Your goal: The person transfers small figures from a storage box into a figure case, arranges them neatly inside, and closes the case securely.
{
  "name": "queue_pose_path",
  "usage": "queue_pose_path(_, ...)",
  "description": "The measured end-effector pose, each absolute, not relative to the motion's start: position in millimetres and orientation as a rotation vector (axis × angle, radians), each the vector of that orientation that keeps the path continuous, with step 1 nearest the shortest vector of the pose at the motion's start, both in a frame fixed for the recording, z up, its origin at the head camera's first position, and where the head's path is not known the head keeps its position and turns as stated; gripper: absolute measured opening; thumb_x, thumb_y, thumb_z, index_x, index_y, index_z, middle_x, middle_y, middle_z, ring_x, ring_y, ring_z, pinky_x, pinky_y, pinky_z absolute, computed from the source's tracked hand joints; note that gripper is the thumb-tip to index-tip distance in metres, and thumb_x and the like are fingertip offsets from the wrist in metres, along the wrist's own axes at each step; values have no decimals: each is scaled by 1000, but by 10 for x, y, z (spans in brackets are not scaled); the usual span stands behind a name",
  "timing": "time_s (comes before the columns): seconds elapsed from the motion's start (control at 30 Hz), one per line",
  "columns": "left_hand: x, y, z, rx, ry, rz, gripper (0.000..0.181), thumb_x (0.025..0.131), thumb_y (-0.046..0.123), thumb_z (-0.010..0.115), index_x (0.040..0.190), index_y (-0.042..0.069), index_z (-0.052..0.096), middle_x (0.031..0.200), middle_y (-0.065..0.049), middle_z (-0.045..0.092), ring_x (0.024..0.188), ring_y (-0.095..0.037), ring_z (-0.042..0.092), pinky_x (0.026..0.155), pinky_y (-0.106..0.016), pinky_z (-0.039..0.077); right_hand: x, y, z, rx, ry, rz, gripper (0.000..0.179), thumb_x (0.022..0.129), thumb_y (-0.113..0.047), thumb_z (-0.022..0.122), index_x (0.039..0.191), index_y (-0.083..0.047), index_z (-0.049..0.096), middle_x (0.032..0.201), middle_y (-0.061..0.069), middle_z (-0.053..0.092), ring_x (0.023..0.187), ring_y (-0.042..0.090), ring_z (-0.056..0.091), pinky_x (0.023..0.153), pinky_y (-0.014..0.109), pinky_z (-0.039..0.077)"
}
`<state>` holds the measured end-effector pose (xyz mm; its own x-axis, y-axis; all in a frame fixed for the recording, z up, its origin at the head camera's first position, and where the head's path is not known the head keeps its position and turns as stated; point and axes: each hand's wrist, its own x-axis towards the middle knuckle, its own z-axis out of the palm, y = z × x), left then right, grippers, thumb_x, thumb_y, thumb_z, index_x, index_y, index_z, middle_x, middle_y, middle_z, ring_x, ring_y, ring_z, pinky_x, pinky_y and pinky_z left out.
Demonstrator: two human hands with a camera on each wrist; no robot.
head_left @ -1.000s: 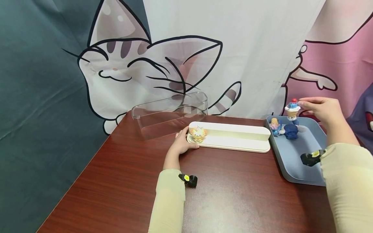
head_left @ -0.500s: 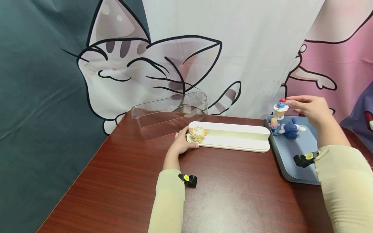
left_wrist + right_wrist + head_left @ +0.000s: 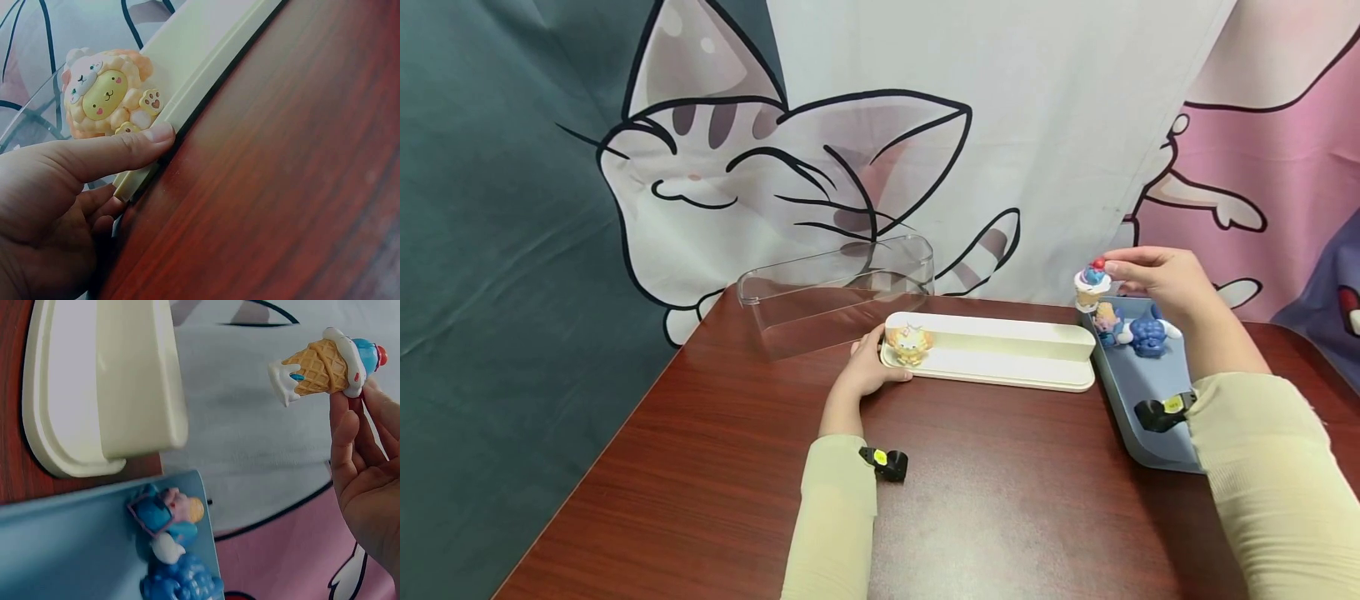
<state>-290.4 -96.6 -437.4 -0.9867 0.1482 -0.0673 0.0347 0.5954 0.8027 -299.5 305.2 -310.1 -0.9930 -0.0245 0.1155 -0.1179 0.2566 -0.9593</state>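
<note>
My left hand grips the left end of a cream stepped display base, its thumb along the front edge in the left wrist view. On that end sits a yellow-orange fluffy animal figurine, close to the thumb. My right hand pinches an ice-cream-cone figurine near its blue top and red ball. The cone has a waffle body and white drips. It hangs in the air over the back left corner of the blue-grey tray, to the right of the base.
In the tray lie a small blue-and-pink figurine and a dark blue figurine. Behind the base stands a clear plastic cover. A cat-print curtain hangs at the back of the brown table.
My right hand has carried the ice-cream-cone figurine leftward, from above the tray's middle to its back left corner. The left hand and the base have stayed in place.
</note>
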Motion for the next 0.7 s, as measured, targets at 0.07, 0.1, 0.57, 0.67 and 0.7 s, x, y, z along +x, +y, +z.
queue_pose_path(0.07, -2905, -964, -4376, 155, 2689, 1350, 101, 67, 23, 84, 147, 15, 24, 140, -14, 35, 129, -28, 22, 103, -45, 28, -3009, 2987, -3114, 170, -2447, 1835, 16, 85, -16, 68, 83, -30, 74, 76, -12, 67, 69, 3, 60, 62, 20, 51)
queue_pose_path(0.1, -2905, -963, -4375, 154, 2689, 1350, 101, 67, 23, 84, 147, 15, 24, 140, -14, 35, 129, -28, 22, 103, -45, 28, -3017, 2953, -3119, 185, -2459, 1816, 16, 85, -16, 68, 83, -31, 74, 76, -13, 67, 69, 3, 59, 62, 20, 50)
queue_pose_path(0.57, -2903, -962, -4364, 156, 2688, 1355, 100, 67, 24, 84, 147, 15, 25, 140, -13, 35, 128, -28, 24, 102, -45, 29, -3094, 2536, -3147, 284, -2573, 1789, 11, 86, -18, 67, 93, -22, 74, 83, -10, 67, 75, 8, 59, 66, 22, 50)
queue_pose_path(0.67, -2900, -964, -4360, 146, 2686, 1354, 100, 67, 24, 84, 147, 16, 25, 140, -13, 35, 128, -28, 24, 102, -45, 29, -3110, 2477, -3159, 299, -2547, 1846, 13, 86, -15, 67, 97, -16, 74, 84, -10, 68, 76, 8, 59, 66, 22, 50)
queue_pose_path(0.7, -2900, -965, -4360, 146, 2686, 1353, 100, 67, 24, 84, 147, 16, 25, 140, -13, 35, 128, -28, 24, 102, -45, 29, -3114, 2459, -3161, 301, -2541, 1856, 14, 86, -14, 67, 97, -15, 74, 84, -9, 68, 76, 8, 60, 67, 22, 50)
